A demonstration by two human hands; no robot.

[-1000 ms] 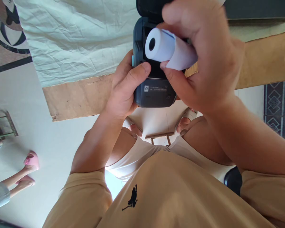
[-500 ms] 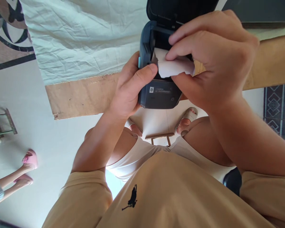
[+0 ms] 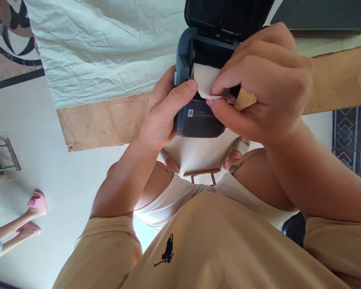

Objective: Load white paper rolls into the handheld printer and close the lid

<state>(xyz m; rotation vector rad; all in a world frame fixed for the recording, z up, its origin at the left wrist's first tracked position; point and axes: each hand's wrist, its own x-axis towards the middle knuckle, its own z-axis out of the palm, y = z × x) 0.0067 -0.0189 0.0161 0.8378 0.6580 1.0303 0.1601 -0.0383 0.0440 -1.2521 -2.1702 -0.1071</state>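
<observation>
A dark blue-grey small printer (image 3: 198, 120) with its lid (image 3: 228, 16) swung open is held above the table edge. My left hand (image 3: 162, 116) grips the printer's left side, thumb across its front. My right hand (image 3: 258, 84) is closed over the open bay, pinching the loose end of a white paper roll (image 3: 204, 78) that sits inside the bay. Most of the roll is hidden by my fingers.
A wooden table (image 3: 93, 124) carries a wrinkled white cloth (image 3: 108, 44). A dark flat object (image 3: 325, 14) lies at the top right. Another person's feet in pink sandals (image 3: 36, 204) stand on the floor at the left. A patterned rug (image 3: 345, 136) lies at the right.
One second ago my right hand held the paper roll above the printer. The roll now sits down in the open bay, and my fingers have shifted onto its loose end.
</observation>
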